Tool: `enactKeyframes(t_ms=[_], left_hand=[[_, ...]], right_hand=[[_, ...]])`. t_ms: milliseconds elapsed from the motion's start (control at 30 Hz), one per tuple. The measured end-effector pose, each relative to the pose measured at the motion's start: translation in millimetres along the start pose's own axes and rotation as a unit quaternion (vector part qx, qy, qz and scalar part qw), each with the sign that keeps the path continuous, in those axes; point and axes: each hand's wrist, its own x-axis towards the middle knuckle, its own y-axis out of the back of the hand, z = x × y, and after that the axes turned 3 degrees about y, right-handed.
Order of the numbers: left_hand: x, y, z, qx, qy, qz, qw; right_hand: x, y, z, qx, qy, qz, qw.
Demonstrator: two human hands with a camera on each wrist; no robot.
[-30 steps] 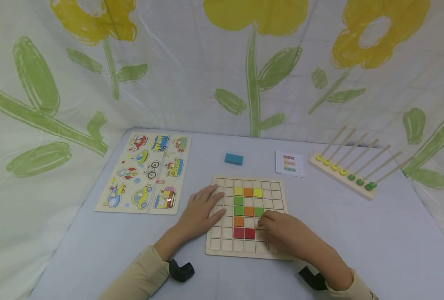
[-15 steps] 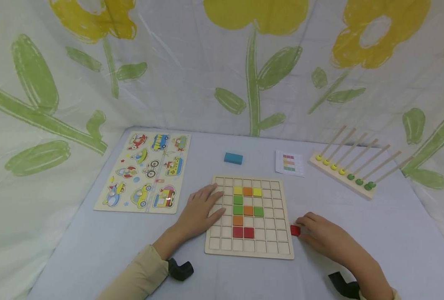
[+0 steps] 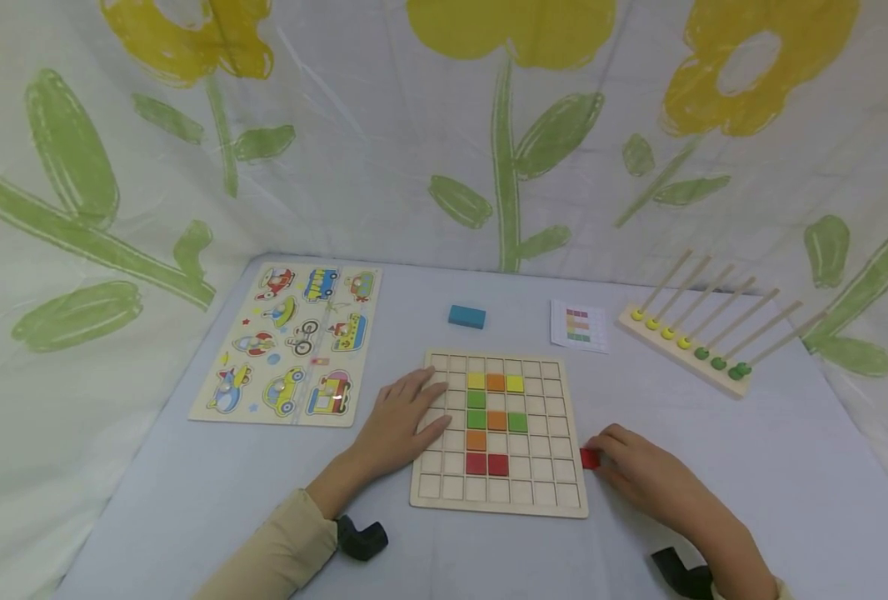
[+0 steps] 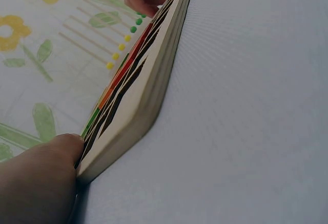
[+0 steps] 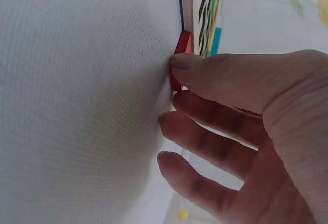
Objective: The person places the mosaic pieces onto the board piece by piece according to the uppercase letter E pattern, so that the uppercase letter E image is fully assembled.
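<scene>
A square wooden grid board point(image 3: 552, 492) lies on the table with yellow, orange, green and red square tiles in some of its cells. My left hand point(image 3: 401, 421) rests on the board's left edge, fingers straight and spread. Just off the board's right edge, my right hand point(image 3: 639, 467) pinches a red tile point(image 3: 590, 458) between thumb and forefinger. In the right wrist view the thumb lies against the red tile point(image 5: 184, 40), close to the board's side, while the other fingers are loosely bent. Two red tiles point(image 3: 486, 464) sit side by side in a lower row.
A blue block point(image 3: 467, 317) lies behind the board. To its right is a printed card point(image 3: 579, 326) with a coloured grid pattern. A peg rack point(image 3: 684, 354) with yellow and green beads stands at the back right, and a vehicle picture puzzle point(image 3: 286, 346) lies at the left.
My right hand has moved from over the board out to its right side, uncovering a red tile there, and its fingers have closed on that tile. The left hand has stayed put.
</scene>
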Motion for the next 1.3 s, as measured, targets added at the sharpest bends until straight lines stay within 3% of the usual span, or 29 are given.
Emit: enactKeyframes(t_ms=[233,467,667,1067,1300], left_hand=[[0.4,-1.1,-0.8,-0.003,0.000,0.002,1.0000],[-0.1,-1.7,-0.3,-0.004,0.006,-0.006,1.0000],[-0.4,-1.4,-0.1,-0.003,0.007,-0.005,1.0000],[-1.3,-0.4,0.4,-0.011,0.000,0.007,0.9999],[0.0,1.0,0.4,-0.008,0.004,-0.007,0.9999]], right_hand=[[0.1,-1,0,0.003,0.020,0.017,0.9996],[2.1,4,1,-0.015,0.014,0.017,0.9996],[9.6,6,-2,-0.016,0.051,0.046,0.9975],[31.9,0,-35,0.048,0.109,-0.002,0.9929],[36.3,-6,-46,0.050,0.154,0.013,0.9867]])
